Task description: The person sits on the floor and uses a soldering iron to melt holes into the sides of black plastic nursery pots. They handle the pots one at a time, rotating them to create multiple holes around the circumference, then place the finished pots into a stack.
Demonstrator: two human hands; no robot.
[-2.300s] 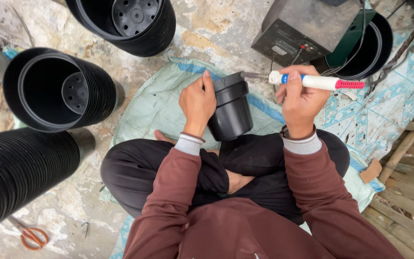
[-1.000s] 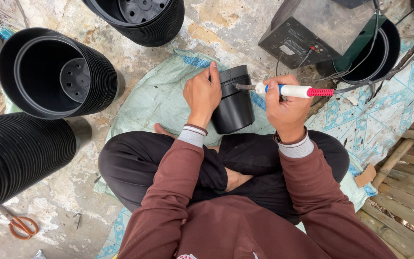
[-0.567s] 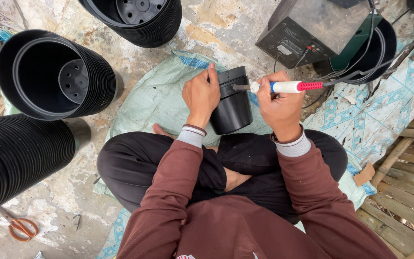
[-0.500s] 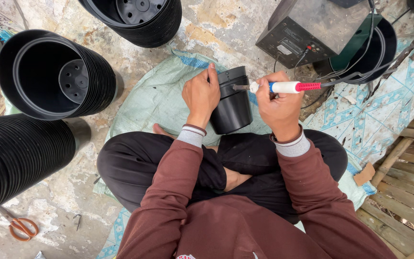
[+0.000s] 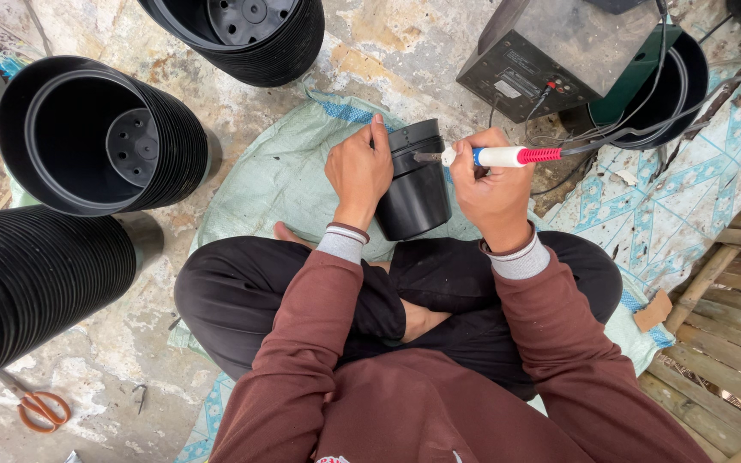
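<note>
At the bottom of the frame a person in a maroon long-sleeved top and black trousers sits cross-legged on a pale green woven plastic sack (image 5: 276, 184) spread over the rough concrete floor (image 5: 396, 51). Just above the knees, at the centre of the frame, the left hand (image 5: 358, 171) wraps the side of a small black plastic flower pot (image 5: 418, 193). Its fingers are closed around the pot wall, the index finger lying up along the rim. The pot stands tilted between the two hands, its lower end by the person's legs. The right hand (image 5: 490, 184), immediately right of the pot, has its fingers curled tight around a pen-shaped soldering iron with a white, blue and red handle (image 5: 503, 156). The metal tip points left and meets the pot near its rim. A dark cable runs from the handle toward the upper right.

In the lower left corner orange-handled scissors (image 5: 38, 405) lie on the floor. Along the left edge a long ribbed stack of black pots lies on its side (image 5: 27, 287), and above it a second stack of nested black pots (image 5: 109, 133) shows its open mouth. A third stack (image 5: 250, 34) sits at the top centre. At the upper right stands a dark box-shaped device (image 5: 559, 51), with a wooden slatted pallet (image 5: 735, 343) at the lower right.
</note>
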